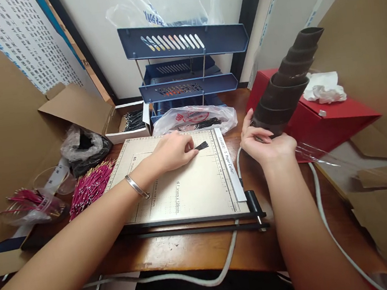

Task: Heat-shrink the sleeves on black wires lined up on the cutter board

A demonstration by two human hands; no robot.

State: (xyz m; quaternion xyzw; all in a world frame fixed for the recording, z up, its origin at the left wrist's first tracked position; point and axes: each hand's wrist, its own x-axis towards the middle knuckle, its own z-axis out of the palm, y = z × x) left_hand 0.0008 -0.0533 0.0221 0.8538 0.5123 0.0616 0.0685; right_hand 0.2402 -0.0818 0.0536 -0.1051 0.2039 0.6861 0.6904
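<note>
My left hand (173, 151) rests on the beige board of a paper cutter (184, 188), fingers pinched on a small bundle of black wires (201, 146) lying near the cutter's ruler edge. My right hand (263, 143) is wrapped round the base of a dark stepped cone-shaped handle (286, 84), which rises up and to the right beside the cutter. A silver bracelet (137, 187) circles my left wrist.
Pink wires (91, 186) lie left of the cutter beside plastic bags. Behind it are a clear bag of black wires (196, 121), a white box (131, 124) and a blue tray rack (185, 66). A red box (319, 110) stands right. A white cable (228, 258) runs along the table's front edge.
</note>
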